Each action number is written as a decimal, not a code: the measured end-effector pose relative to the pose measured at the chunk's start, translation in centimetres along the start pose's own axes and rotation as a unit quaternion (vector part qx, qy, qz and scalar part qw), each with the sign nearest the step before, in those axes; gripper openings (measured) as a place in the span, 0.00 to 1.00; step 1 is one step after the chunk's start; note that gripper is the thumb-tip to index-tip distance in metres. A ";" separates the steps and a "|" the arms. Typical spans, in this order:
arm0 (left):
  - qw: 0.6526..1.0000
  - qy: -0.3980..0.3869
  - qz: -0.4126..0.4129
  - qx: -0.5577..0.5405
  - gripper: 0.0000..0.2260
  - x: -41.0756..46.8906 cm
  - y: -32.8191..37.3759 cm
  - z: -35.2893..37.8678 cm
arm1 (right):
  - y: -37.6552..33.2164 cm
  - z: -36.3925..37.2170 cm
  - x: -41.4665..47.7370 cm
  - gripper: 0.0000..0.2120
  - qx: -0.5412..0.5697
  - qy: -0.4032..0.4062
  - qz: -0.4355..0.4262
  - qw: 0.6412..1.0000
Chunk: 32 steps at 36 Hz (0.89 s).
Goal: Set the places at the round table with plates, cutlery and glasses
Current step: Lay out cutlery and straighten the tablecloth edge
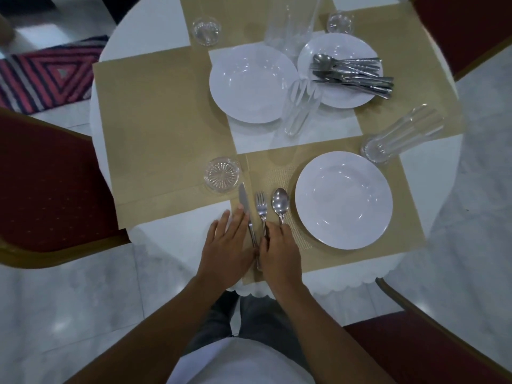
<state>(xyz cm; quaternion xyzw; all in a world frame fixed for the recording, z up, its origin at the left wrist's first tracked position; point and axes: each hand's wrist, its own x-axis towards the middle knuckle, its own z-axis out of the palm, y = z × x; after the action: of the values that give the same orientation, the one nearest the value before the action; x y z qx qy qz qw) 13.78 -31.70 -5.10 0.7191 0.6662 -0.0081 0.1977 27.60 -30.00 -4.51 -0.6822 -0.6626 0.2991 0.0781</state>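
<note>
On the near tan placemat [277, 167] a white plate [343, 200] sits at the right. To its left lie a spoon [280, 202], a fork [261, 207] and a knife [244, 199], side by side, tips pointing away. My left hand [225, 248] lies flat with fingers spread, touching the knife's handle from the left. My right hand [278, 250] rests over the fork and spoon handles, fingers curled down on them. A tall glass [401, 135] stands beyond the plate at the right. A small glass coaster [222, 174] sits beyond the knife.
The middle of the round table [155, 31] holds a white plate [253, 83], a second plate [313, 49] with several pieces of cutlery [352, 73], and tall glasses [299, 106]. More coasters [206, 30] sit further back. Red chairs [47, 189] stand left and right.
</note>
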 end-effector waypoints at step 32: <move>0.999 -0.034 0.031 -0.023 0.33 -0.4 -4.1 1.3 | 4.3 -0.5 -1.8 0.10 0.054 0.070 0.044 0.995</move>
<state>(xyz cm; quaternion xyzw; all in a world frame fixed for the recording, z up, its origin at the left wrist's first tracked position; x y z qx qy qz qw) 10.13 -32.35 -7.33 0.7341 0.6362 -0.0109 0.2373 31.65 -32.01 -5.69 -0.7247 -0.6076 0.2896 0.1479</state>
